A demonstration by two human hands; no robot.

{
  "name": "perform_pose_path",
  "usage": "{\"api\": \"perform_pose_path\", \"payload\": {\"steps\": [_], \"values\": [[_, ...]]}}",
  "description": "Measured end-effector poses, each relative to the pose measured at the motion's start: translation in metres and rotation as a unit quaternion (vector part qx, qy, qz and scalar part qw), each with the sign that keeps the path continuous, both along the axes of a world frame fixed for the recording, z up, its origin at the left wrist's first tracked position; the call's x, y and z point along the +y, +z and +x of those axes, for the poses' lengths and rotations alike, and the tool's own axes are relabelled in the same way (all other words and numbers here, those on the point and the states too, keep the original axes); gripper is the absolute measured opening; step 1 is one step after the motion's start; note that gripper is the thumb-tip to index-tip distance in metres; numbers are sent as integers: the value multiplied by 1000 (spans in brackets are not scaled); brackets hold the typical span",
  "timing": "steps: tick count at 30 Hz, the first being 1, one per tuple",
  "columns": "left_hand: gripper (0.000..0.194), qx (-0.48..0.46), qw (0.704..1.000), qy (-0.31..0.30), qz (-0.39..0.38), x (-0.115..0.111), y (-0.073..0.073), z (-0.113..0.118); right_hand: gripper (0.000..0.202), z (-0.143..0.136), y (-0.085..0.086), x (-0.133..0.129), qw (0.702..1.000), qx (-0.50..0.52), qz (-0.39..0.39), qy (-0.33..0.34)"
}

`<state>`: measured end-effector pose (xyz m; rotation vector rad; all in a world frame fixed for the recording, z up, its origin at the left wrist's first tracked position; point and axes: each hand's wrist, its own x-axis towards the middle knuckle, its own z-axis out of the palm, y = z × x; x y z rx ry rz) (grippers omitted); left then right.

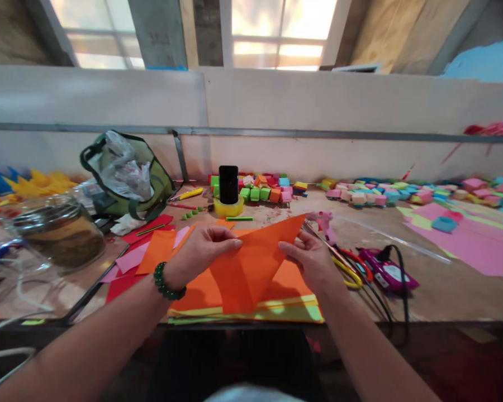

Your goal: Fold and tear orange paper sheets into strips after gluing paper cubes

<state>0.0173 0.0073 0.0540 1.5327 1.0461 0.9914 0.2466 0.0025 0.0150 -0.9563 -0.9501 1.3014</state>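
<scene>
Between my two hands I hold an orange sheet of paper (251, 262), partly folded, its top edge slanting up to a point on the right. My left hand (207, 248), with a dark green bead bracelet (167, 282) at the wrist, pinches the upper left part with thumb and fingers. My right hand (310, 257) pinches it near the upper right edge, the fingers behind the paper. Beneath the held sheet lies a stack of coloured paper (302, 310), orange on top with yellow and green edges showing.
A phone (228, 184) stands in a yellow tape roll (229, 207). Small paper cubes (260, 193) sit behind. Right are a pink glue gun (323, 223), yellow-handled scissors (347, 273) and a purple power strip (388, 271). Left are a glass jar (62, 231) and a green bag (151, 190).
</scene>
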Motion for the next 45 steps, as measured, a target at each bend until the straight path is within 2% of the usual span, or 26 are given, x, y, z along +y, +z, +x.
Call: {"api": "perform_pose_path", "payload": {"steps": [3,5,8,10,12,16,21,26,30,35,39,42,45], "values": [[26,-8,1000,19,-5,0,2,-5,51,15,-1,4,997,-3,-3,-76],[26,-23,999,43,-13,1,2,-8,53,20,0,5,996,24,-3,-87],[26,-30,998,53,-15,2,3,-6,58,9,0,-2,998,59,-12,-26],[27,-25,999,46,-1,3,2,-2,59,-6,0,-10,998,47,-20,44],[27,-15,999,38,17,3,1,2,55,-19,-2,-16,997,24,-21,77],[27,7,998,33,46,4,1,1,47,-21,-11,-16,999,-24,-20,35],[27,-25,996,78,19,6,7,-8,50,-4,-22,-13,997,-54,-45,-24],[27,13,996,64,65,8,6,-1,55,-14,-19,-16,999,31,-34,20],[27,3,997,58,60,11,0,6,50,-27,-21,-21,997,-1,-37,69],[28,-3,996,71,48,14,2,3,47,-25,-34,-27,996,-39,-69,32],[28,-16,996,82,27,16,8,3,49,-20,-36,-28,997,6,-75,3],[28,-16,996,85,32,16,7,8,49,-21,-34,-29,996,39,-75,31],[28,-29,995,91,26,17,5,13,55,-24,-36,-30,994,-4,-85,73]]}}
